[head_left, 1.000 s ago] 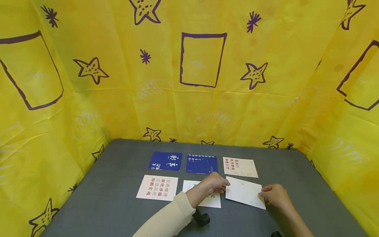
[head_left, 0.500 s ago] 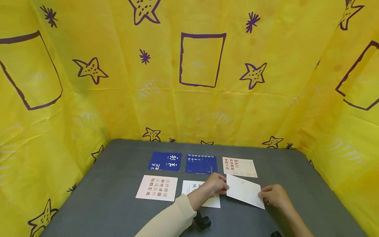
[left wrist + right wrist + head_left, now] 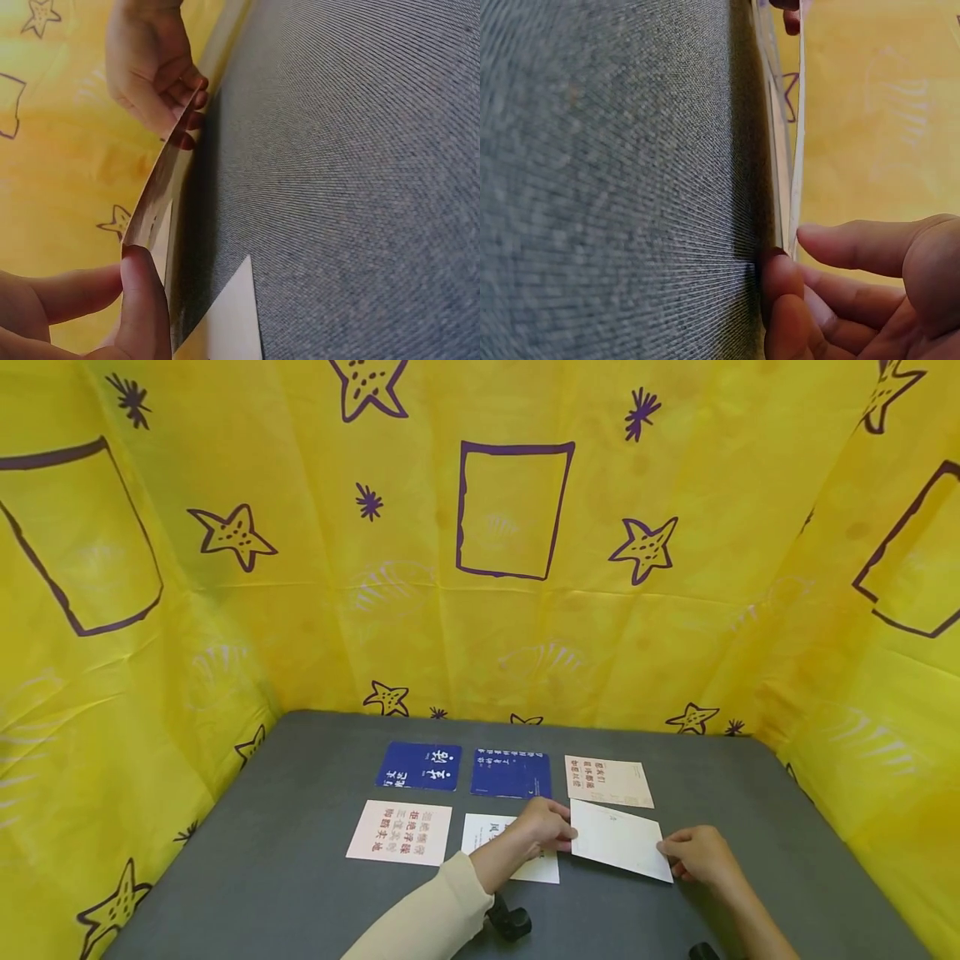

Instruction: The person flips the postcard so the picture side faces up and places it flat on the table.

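Both hands hold a white card point(image 3: 621, 842) by its short ends, a little above the table. The left hand point(image 3: 546, 827) pinches its left edge, and the right hand point(image 3: 699, 860) pinches its lower right corner. In the left wrist view the left thumb and fingers point(image 3: 142, 300) grip the near end of the card point(image 3: 159, 187), seen almost edge-on and slightly bowed. The right wrist view has the right thumb point(image 3: 840, 244) against one face of it. A white card with dark lettering point(image 3: 542, 870) lies partly hidden beneath the left forearm.
Behind the hands lie two blue cards point(image 3: 420, 767) and a cream card with red lettering point(image 3: 609, 781). A pinkish card point(image 3: 400, 832) is at the left. Black wrist gear point(image 3: 512, 922) shows under the left forearm. Yellow patterned cloth point(image 3: 510, 652) walls the dark grey table point(image 3: 255, 860).
The white card has risen slightly, its left end most. Earlier the left fingers were just at its left edge; now the thumb overlaps it. The cards on the table stay put.
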Action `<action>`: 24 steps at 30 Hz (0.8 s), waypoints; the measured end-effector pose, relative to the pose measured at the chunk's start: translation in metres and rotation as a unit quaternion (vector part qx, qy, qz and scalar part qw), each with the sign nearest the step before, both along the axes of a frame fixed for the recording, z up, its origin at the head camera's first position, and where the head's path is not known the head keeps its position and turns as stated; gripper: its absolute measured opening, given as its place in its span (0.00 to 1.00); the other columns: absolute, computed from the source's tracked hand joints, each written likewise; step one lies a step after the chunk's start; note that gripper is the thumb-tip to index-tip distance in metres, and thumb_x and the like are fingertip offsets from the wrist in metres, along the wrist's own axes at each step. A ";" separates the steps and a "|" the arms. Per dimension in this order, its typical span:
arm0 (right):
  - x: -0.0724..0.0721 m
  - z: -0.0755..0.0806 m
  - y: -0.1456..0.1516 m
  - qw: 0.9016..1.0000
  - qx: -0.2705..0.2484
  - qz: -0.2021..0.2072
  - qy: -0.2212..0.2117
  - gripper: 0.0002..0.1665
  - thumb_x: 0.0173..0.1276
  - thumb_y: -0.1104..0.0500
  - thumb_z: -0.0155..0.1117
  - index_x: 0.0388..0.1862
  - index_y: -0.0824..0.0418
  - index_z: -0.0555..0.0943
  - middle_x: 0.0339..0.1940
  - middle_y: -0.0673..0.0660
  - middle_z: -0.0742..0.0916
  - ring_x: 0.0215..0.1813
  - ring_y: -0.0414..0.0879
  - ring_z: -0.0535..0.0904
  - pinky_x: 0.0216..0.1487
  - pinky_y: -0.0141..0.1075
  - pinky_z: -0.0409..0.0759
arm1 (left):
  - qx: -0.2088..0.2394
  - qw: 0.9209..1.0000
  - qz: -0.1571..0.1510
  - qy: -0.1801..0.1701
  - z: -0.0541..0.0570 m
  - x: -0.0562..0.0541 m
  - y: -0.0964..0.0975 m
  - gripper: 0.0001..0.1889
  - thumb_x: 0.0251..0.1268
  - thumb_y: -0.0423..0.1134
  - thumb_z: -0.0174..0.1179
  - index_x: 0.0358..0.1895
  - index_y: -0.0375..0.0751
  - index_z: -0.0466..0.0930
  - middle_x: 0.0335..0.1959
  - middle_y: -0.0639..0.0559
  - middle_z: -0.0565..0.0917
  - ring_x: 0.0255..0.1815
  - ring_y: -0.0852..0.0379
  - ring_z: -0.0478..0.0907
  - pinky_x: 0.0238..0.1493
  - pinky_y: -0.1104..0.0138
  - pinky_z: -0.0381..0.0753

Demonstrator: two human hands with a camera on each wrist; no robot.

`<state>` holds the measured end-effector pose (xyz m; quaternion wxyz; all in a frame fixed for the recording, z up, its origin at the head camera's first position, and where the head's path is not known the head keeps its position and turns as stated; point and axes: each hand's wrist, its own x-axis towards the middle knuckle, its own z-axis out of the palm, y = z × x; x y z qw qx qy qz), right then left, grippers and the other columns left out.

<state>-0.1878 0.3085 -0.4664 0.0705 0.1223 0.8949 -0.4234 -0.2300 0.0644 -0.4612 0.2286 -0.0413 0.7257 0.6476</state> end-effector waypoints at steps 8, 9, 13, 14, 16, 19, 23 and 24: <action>0.001 -0.001 0.002 0.999 -0.038 -0.010 -0.005 0.13 0.59 0.65 0.64 0.35 0.78 0.82 0.17 0.51 0.82 0.20 0.42 0.78 0.24 0.35 0.78 | 0.009 1.000 0.008 -0.008 -0.001 0.002 0.001 0.11 0.54 0.17 0.61 0.42 0.21 0.80 0.32 0.40 0.83 0.35 0.47 0.87 0.35 0.66 0.87; 0.002 0.000 0.002 0.999 -0.042 -0.012 -0.006 0.13 0.59 0.65 0.65 0.35 0.78 0.82 0.16 0.51 0.81 0.19 0.42 0.78 0.24 0.35 0.78 | 0.011 1.000 0.009 -0.007 -0.002 0.002 0.001 0.10 0.54 0.17 0.61 0.42 0.21 0.80 0.31 0.40 0.83 0.34 0.47 0.87 0.35 0.65 0.87; 0.002 -0.001 0.004 0.998 -0.056 -0.020 -0.009 0.14 0.59 0.65 0.66 0.36 0.78 0.82 0.17 0.51 0.81 0.19 0.42 0.78 0.23 0.34 0.79 | 0.018 1.000 0.019 -0.006 -0.004 0.001 0.001 0.09 0.56 0.19 0.60 0.41 0.21 0.81 0.29 0.39 0.84 0.29 0.53 0.85 0.35 0.65 0.87; 0.002 -0.001 0.004 0.998 -0.058 -0.021 -0.009 0.14 0.59 0.65 0.66 0.36 0.78 0.82 0.17 0.51 0.81 0.19 0.42 0.78 0.23 0.34 0.79 | 0.018 1.000 0.021 -0.007 -0.005 0.001 0.002 0.08 0.57 0.19 0.60 0.41 0.22 0.81 0.29 0.40 0.84 0.28 0.54 0.85 0.35 0.65 0.87; 0.002 -0.001 0.005 0.998 -0.063 -0.025 -0.008 0.15 0.59 0.65 0.66 0.38 0.79 0.82 0.17 0.52 0.82 0.19 0.42 0.78 0.23 0.34 0.78 | 0.021 0.999 0.024 -0.003 -0.005 0.001 0.002 0.07 0.58 0.20 0.60 0.40 0.23 0.81 0.28 0.40 0.85 0.26 0.56 0.84 0.34 0.65 0.87; 0.002 0.000 0.006 0.997 -0.069 -0.028 -0.008 0.16 0.60 0.64 0.66 0.39 0.79 0.82 0.18 0.52 0.82 0.19 0.42 0.78 0.24 0.34 0.78 | 0.022 0.999 0.024 0.003 -0.005 0.000 0.002 0.07 0.59 0.21 0.60 0.40 0.23 0.81 0.29 0.39 0.85 0.25 0.57 0.83 0.33 0.65 0.87; 0.002 0.001 0.007 0.997 -0.074 -0.033 -0.006 0.16 0.61 0.65 0.65 0.40 0.80 0.81 0.19 0.52 0.83 0.20 0.43 0.78 0.24 0.34 0.79 | 0.022 0.999 0.023 0.008 -0.005 0.000 0.002 0.06 0.60 0.22 0.60 0.40 0.23 0.81 0.30 0.38 0.86 0.26 0.56 0.84 0.34 0.64 0.87; 0.002 0.001 0.007 0.997 -0.074 -0.035 -0.004 0.16 0.60 0.65 0.65 0.40 0.80 0.81 0.19 0.52 0.83 0.20 0.43 0.78 0.24 0.34 0.79 | 0.023 0.999 0.023 0.008 -0.005 0.000 0.002 0.06 0.60 0.23 0.60 0.39 0.23 0.82 0.30 0.38 0.86 0.26 0.56 0.85 0.34 0.64 0.87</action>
